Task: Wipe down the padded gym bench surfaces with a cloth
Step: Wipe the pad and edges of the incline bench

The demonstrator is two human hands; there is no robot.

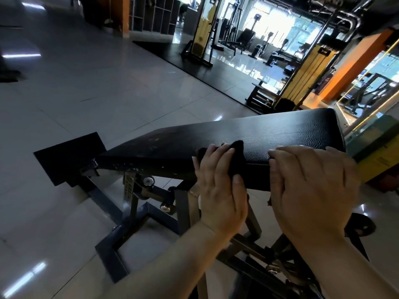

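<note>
Your left hand grips the black cloth over the bench pad near edge; your right hand hooks that edge (apparently steadying). Risk: the bunched cloth may slip, leaving far areas unwiped.

No legible txt; sticker on bench frame blurred.

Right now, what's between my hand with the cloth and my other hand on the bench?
Just bare black pad, seen in the head view. The left hand holds the cloth on it; the right hand holds its near edge.
</note>
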